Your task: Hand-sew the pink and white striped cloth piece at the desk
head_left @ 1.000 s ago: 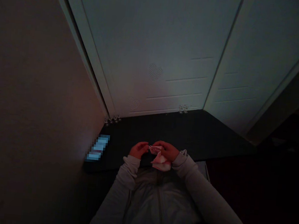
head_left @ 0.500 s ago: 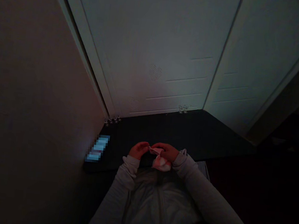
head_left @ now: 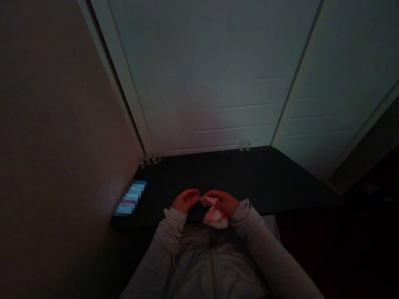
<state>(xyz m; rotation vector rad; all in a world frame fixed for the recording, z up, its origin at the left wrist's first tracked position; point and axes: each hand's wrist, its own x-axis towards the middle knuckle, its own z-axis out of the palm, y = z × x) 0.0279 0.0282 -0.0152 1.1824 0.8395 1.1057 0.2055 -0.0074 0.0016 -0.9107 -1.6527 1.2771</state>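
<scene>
My right hand (head_left: 225,203) is closed around a pale, crumpled tissue or cloth (head_left: 216,218), and its lower part hangs below my fingers, lit reddish. My left hand (head_left: 186,201) is closed in a pinch, its fingertips meeting the end of a folded piece of the same pale material just left of my right fingers. Whether a small object lies between the fingertips is too dark to make out. Both hands are over the near edge of the dark tabletop (head_left: 197,173), close to my body.
A lit, blurred-out screen (head_left: 131,198) lies at the table's left end. Several small clear glass-like pieces (head_left: 150,160) stand in the back left corner, and more clear pieces (head_left: 244,145) stand along the back. White panels (head_left: 207,65) with heart patterns rise behind; a wall (head_left: 56,131) borders the left.
The pale material between my fingertips has shifted and folded slightly. My hands stay in nearly the same place, and the things on the table have not moved.
</scene>
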